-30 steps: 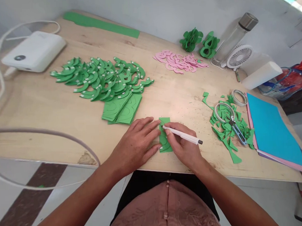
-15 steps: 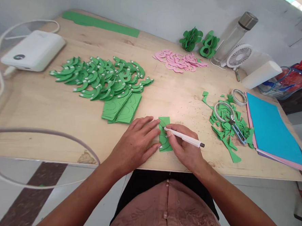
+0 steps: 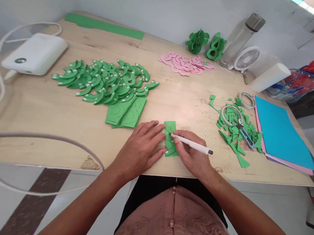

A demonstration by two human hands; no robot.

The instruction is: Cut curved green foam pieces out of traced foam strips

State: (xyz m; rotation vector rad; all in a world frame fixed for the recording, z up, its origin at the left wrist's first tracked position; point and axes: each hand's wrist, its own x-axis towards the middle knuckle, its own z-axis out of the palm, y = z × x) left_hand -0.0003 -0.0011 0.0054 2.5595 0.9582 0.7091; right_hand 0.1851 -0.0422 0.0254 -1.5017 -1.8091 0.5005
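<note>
A small green paper rectangle (image 3: 171, 151) with curved dark lines lies on the table near its front edge. My left hand (image 3: 141, 150) rests flat with fingers stretched, their tips on the paper's left side. Between the fingers of my right hand (image 3: 192, 154) is a white pen (image 3: 193, 144), its tip end over the paper's middle and its dark end pointing right. Just beyond my left hand sits a stack of green paper pieces (image 3: 127, 112) with drawn curves. Behind that stack spreads a heap of curved green cut-outs (image 3: 109, 81) with small white patches.
Green scraps (image 3: 239, 151), a blue cutter (image 3: 245, 135) and tape rolls (image 3: 248, 100) lie to the right, beside blue sheets (image 3: 283, 134). Pink cut-outs (image 3: 185, 64), a bottle (image 3: 239, 41) and a small fan (image 3: 247, 58) are at the back. A white device (image 3: 36, 54) with cables stands left.
The view has shifted very slightly. Both hands, the pen and the paper keep nearly the same places relative to each other.
</note>
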